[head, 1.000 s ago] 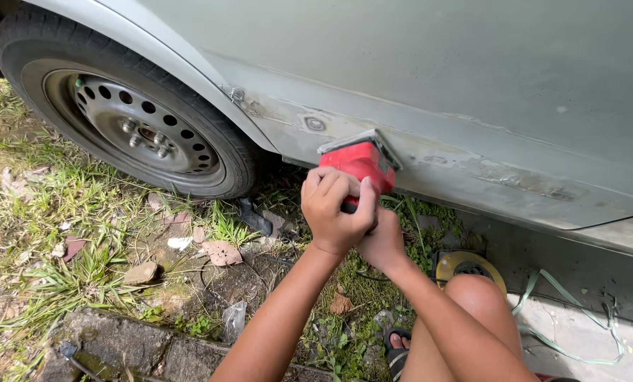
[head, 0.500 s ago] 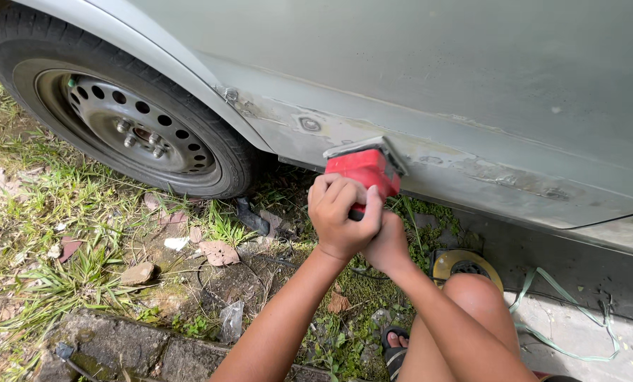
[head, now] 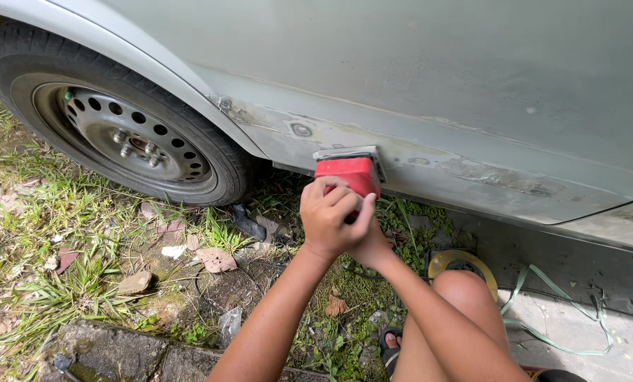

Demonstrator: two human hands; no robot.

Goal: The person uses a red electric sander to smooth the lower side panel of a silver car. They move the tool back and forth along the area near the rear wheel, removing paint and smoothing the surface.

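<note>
A red sanding tool (head: 352, 172) with a grey flat pad is pressed against the lower sill of a pale grey car body (head: 415, 85), just behind the wheel arch. My left hand (head: 328, 216) is wrapped around its rear grip, on top. My right hand (head: 373, 244) lies under and behind the left one, mostly hidden, also holding the tool. The sill (head: 472, 173) around the pad shows dull, scuffed patches and filler marks.
A black tyre with a grey steel wheel (head: 129, 141) stands at the left. Grass, dead leaves and stones cover the ground. A roll of yellow tape (head: 461, 265) lies by my knee (head: 465, 290), with a green strap (head: 543, 311) on the concrete at right.
The tool and both hands have stayed pressed on the same stretch of the sill, shifting only slightly along it. The camera view has drifted a little.
</note>
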